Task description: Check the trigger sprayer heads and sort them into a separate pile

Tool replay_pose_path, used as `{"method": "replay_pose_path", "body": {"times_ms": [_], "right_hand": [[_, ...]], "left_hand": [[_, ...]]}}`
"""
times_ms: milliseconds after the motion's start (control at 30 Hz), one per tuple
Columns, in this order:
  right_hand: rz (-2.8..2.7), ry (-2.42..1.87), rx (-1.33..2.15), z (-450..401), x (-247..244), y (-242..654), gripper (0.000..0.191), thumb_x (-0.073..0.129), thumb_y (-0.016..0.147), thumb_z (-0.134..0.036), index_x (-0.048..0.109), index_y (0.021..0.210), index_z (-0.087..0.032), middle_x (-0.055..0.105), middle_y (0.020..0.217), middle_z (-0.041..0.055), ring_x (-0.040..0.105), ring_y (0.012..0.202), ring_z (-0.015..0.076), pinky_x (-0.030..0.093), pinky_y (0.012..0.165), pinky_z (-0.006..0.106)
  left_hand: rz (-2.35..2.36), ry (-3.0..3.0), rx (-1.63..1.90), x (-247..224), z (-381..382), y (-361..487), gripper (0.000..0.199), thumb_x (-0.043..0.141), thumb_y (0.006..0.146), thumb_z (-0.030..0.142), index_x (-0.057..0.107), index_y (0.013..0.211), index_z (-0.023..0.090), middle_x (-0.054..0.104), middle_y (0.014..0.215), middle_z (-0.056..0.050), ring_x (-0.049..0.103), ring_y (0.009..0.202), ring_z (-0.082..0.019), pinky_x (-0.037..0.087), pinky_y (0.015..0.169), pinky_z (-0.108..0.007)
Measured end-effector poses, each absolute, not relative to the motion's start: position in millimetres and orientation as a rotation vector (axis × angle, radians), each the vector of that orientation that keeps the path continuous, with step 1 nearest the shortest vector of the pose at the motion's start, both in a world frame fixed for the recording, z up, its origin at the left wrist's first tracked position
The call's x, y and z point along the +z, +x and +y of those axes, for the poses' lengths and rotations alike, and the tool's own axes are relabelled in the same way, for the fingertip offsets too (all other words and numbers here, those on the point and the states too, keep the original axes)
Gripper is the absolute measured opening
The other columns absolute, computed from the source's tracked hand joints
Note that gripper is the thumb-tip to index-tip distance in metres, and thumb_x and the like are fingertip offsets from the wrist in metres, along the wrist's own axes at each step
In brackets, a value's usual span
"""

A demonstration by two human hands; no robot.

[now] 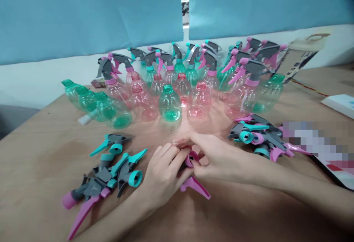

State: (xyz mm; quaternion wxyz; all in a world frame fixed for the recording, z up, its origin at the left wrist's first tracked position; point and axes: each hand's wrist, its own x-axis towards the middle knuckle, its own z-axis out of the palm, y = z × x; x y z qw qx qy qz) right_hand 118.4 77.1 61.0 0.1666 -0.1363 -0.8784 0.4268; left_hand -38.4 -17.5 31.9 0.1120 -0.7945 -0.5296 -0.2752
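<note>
My left hand [166, 168] is wrapped round a grey and pink spray head [195, 186], whose pink trigger points down to the right. The thumb and fingers of my right hand [210, 155] pinch the pink collar of the same spray head, its opening facing up toward me. Part of the grey body is hidden under my fingers. Beyond my hands stand an open green bottle [170, 105] and an open pink bottle [198, 104], both without spray heads.
Loose spray heads lie in a left pile [101, 179] and a right pile [262, 137]. Behind are several bottles with spray heads [190, 70]. Tilted green bottles [110, 109] are at left, a beige container [300, 58] at back right, and a white box [340, 105] at right.
</note>
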Motion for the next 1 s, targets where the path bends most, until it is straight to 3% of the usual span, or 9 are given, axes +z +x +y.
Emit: {"method": "replay_pose_path", "body": {"times_ms": [133, 300, 467, 633, 1000], "right_hand": [[-2.509, -0.397, 1.131, 78, 61, 119, 0.049, 0.052, 0.067, -0.006, 0.049, 0.114, -0.019, 0.061, 0.106, 0.0047, 0.059, 0.087, 0.0152, 0.045, 0.069, 0.024], [-2.595, -0.357, 1.2, 83, 64, 121, 0.046, 0.057, 0.068, -0.011, 0.051, 0.113, -0.019, 0.063, 0.096, 0.0007, 0.055, 0.069, 0.0105, 0.042, 0.06, 0.021], [-2.649, -0.391, 1.135, 82, 66, 123, 0.036, 0.054, 0.073, -0.015, 0.052, 0.109, -0.019, 0.063, 0.097, 0.0027, 0.057, 0.081, 0.015, 0.041, 0.064, 0.025], [-2.714, -0.446, 0.876, 69, 68, 125, 0.027, 0.047, 0.072, -0.01, 0.051, 0.098, -0.017, 0.06, 0.086, 0.0028, 0.055, 0.073, 0.0153, 0.037, 0.059, 0.026], [-2.683, -0.379, 0.541, 62, 55, 120, 0.033, 0.045, 0.08, -0.006, 0.045, 0.113, -0.014, 0.058, 0.104, 0.0112, 0.056, 0.092, 0.0228, 0.045, 0.066, 0.033]], "left_hand": [[-1.554, -2.32, -0.803, 32, -18, -39, 0.024, 0.049, 0.09, 0.03, 0.058, 0.103, 0.012, 0.064, 0.084, -0.008, 0.056, 0.074, -0.021, 0.042, 0.06, -0.032], [-1.515, -2.359, -0.835, 33, -19, -37, 0.022, 0.05, 0.09, 0.029, 0.058, 0.102, 0.012, 0.063, 0.085, -0.008, 0.055, 0.075, -0.02, 0.041, 0.061, -0.031], [-1.536, -2.355, -0.806, 34, -18, -36, 0.024, 0.05, 0.09, 0.03, 0.058, 0.103, 0.012, 0.062, 0.081, -0.007, 0.053, 0.071, -0.019, 0.041, 0.059, -0.031], [-1.564, -2.324, -0.783, 34, -19, -35, 0.019, 0.047, 0.09, 0.027, 0.06, 0.092, 0.013, 0.063, 0.079, -0.007, 0.051, 0.068, -0.02, 0.04, 0.057, -0.032], [-1.666, -2.269, -0.768, 31, -18, -38, 0.018, 0.051, 0.088, 0.029, 0.059, 0.089, 0.013, 0.06, 0.075, -0.006, 0.052, 0.068, -0.02, 0.041, 0.058, -0.033]]}}
